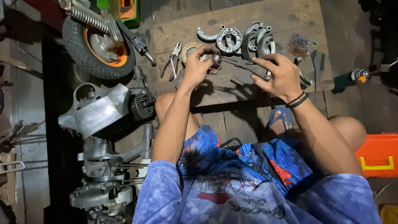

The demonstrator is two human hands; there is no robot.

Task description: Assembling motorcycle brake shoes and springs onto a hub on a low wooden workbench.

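My left hand grips a small dark round part between its fingertips, held above a wooden board. My right hand, with dark bands on the wrist, pinches a thin dark metal rod that runs across to the round part. Both hands hover over the board, close together. Behind them on the board lie several curved metal brake shoes and a round ring-shaped part. Pliers lie just left of my left hand.
A scooter engine with a grey cover and a small wheel with an orange hub stand at the left. An orange toolbox sits by my right knee. A tool with an orange tip lies at the right.
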